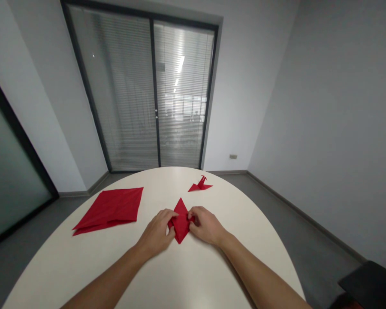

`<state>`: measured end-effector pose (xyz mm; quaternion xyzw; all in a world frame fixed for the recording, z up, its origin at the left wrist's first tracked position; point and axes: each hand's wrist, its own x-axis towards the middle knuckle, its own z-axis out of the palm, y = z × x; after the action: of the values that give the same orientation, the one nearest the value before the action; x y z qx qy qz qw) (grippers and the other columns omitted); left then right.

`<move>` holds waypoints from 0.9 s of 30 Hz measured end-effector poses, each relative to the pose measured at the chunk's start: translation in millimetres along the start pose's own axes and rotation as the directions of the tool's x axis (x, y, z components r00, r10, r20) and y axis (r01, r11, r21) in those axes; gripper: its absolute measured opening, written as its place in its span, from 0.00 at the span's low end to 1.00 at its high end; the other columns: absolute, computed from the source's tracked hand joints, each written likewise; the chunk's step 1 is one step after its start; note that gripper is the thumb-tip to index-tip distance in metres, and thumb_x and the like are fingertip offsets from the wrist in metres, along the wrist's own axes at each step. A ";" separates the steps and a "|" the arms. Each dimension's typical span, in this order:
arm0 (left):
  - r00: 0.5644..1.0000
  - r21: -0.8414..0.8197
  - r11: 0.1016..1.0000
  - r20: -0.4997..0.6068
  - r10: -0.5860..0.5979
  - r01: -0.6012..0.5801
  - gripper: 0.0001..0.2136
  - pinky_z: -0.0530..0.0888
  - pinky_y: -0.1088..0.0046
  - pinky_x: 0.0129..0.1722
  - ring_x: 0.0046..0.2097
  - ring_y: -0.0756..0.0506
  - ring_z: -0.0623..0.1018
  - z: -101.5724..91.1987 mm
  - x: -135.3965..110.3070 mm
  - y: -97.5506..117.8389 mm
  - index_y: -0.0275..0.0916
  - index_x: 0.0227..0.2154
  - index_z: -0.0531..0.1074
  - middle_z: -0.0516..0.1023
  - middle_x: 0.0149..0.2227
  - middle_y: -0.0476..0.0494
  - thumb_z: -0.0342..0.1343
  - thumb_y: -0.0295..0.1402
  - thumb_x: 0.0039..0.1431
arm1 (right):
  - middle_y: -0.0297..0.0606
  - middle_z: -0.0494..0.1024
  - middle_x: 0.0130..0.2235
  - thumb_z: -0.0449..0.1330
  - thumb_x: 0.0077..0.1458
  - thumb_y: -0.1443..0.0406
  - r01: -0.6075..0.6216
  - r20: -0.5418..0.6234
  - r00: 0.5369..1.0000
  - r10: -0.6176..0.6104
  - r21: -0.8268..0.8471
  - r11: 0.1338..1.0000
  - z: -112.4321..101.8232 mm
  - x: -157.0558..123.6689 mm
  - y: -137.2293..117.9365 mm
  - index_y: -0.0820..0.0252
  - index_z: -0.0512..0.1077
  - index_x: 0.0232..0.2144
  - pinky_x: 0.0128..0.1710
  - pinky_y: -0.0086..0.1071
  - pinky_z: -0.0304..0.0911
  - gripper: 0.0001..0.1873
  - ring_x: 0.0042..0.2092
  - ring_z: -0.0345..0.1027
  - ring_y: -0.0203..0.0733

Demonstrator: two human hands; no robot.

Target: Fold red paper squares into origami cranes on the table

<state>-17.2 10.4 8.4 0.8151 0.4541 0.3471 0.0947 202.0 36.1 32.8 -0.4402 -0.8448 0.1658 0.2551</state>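
Our two bare forearms reach in over the near part of the white surface [186,274] and meet at the folded red paper [181,223]; we place everything else from that paper. It is a slim diamond shape lying on the surface; its long axis runs straight away from us; one sharp tip points toward the far doors, the other points back at us.

Our left hand [156,235] sits on the paper's left side; its grip is clenched on the left edge, thumb laid on top and fingers curled beside it. Our right hand [206,225] sits on the paper's right side; its grip is closed on the right corner, fingertips tucked in against the fold. The paper thus lies between the two grips, its middle pinched from both sides; both tips stick out free, one beyond the knuckles and one short of them.

Left of the paper, and a little farther from us, lies a stack of red sheets [111,209], flat and square. Beyond the paper and slightly to its right stands a small red paper crane [200,184]. Far behind the paper rise the glass doors [154,94] with closed blinds.
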 end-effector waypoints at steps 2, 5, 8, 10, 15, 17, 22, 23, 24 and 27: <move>1.000 0.005 1.000 0.008 -0.004 0.004 0.14 0.73 0.62 0.49 0.47 0.42 0.75 -2.3 0.8 2.4 0.42 0.40 0.72 0.76 0.43 0.42 0.50 0.20 0.55 | 0.36 0.74 0.36 0.56 0.49 0.71 -0.015 0.006 1.000 0.015 -0.002 1.000 0.4 -0.2 1.3 0.57 0.69 0.34 0.39 0.30 0.57 0.09 0.40 0.66 0.41; 1.000 0.012 1.000 -0.001 -0.026 0.026 0.11 0.73 0.64 0.47 0.45 0.43 0.75 -4.0 1.3 3.6 0.42 0.35 0.72 0.77 0.41 0.44 0.50 0.20 0.56 | 0.36 0.74 0.37 0.55 0.53 0.70 -0.044 -0.001 0.999 0.044 0.001 0.999 1.3 -0.6 3.8 0.56 0.68 0.36 0.38 0.30 0.57 0.07 0.38 0.66 0.40; 0.996 0.012 0.997 -0.040 -0.075 0.076 0.09 0.73 0.65 0.45 0.42 0.43 0.75 -3.7 1.6 2.6 0.42 0.35 0.71 0.77 0.39 0.45 0.50 0.22 0.56 | 0.36 0.75 0.37 0.53 0.56 0.69 -0.069 -0.015 0.998 0.069 0.016 0.997 2.4 -0.8 5.9 0.56 0.65 0.37 0.37 0.30 0.56 0.06 0.37 0.67 0.40; 0.992 0.010 0.995 -0.069 -0.103 0.104 0.08 0.73 0.66 0.43 0.41 0.43 0.76 -3.0 1.9 2.3 0.42 0.35 0.71 0.77 0.38 0.46 0.50 0.24 0.58 | 0.35 0.75 0.37 0.53 0.57 0.69 -0.074 -0.026 0.997 0.075 0.029 0.997 2.8 -0.9 6.1 0.55 0.65 0.38 0.36 0.30 0.55 0.06 0.36 0.67 0.40; 0.979 0.037 0.986 -0.130 -0.156 0.162 0.04 0.71 0.69 0.37 0.36 0.44 0.76 -1.9 2.7 5.3 0.43 0.35 0.70 0.77 0.35 0.48 0.50 0.31 0.62 | 0.36 0.76 0.36 0.55 0.60 0.65 -0.091 -0.040 0.995 0.091 0.015 0.996 1.9 0.0 2.8 0.55 0.66 0.37 0.35 0.30 0.55 0.03 0.36 0.67 0.40; 0.971 0.036 0.980 -0.147 -0.189 0.196 0.03 0.69 0.70 0.35 0.35 0.45 0.76 -1.8 2.5 7.1 0.43 0.35 0.69 0.77 0.34 0.49 0.50 0.32 0.62 | 0.36 0.76 0.35 0.54 0.62 0.63 -0.100 -0.047 0.994 0.100 0.005 0.995 1.9 0.6 1.3 0.55 0.66 0.37 0.34 0.30 0.54 0.03 0.34 0.67 0.39; 0.953 -0.022 0.967 -0.165 -0.254 0.254 0.03 0.68 0.71 0.34 0.31 0.46 0.74 -0.8 1.7 11.4 0.43 0.33 0.66 0.75 0.31 0.51 0.51 0.34 0.62 | 0.36 0.77 0.35 0.53 0.64 0.62 -0.103 -0.056 0.993 0.103 -0.001 0.995 4.4 1.6 -0.1 0.56 0.66 0.39 0.34 0.30 0.54 0.05 0.33 0.67 0.39; 0.951 -0.037 0.966 -0.166 -0.260 0.257 0.03 0.68 0.71 0.34 0.31 0.47 0.74 -0.2 1.7 11.9 0.43 0.32 0.65 0.75 0.31 0.52 0.51 0.34 0.62 | 0.36 0.77 0.35 0.53 0.64 0.62 -0.106 -0.056 0.993 0.106 -0.003 0.994 4.9 1.7 -0.2 0.56 0.66 0.39 0.33 0.30 0.54 0.05 0.33 0.67 0.39; 0.949 -0.052 0.964 -0.168 -0.266 0.261 0.04 0.68 0.71 0.34 0.31 0.47 0.74 0.7 1.8 12.2 0.43 0.32 0.64 0.74 0.30 0.52 0.51 0.34 0.62 | 0.36 0.77 0.35 0.53 0.64 0.61 -0.110 -0.058 0.992 0.110 -0.005 0.994 5.4 1.8 -0.6 0.56 0.67 0.39 0.33 0.30 0.54 0.05 0.33 0.67 0.39; 0.940 -0.083 0.956 -0.175 -0.292 0.281 0.05 0.68 0.72 0.33 0.29 0.47 0.73 4.0 2.5 11.3 0.43 0.30 0.63 0.73 0.28 0.52 0.51 0.34 0.62 | 0.36 0.77 0.34 0.53 0.65 0.60 -0.119 -0.054 0.992 0.118 -0.013 0.993 6.0 2.0 -2.4 0.56 0.67 0.37 0.32 0.30 0.53 0.07 0.33 0.67 0.39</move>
<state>-6.1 6.6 11.9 0.7014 0.5648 0.4167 0.1244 195.9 36.1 29.7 -0.4959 -0.8113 0.1622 0.2637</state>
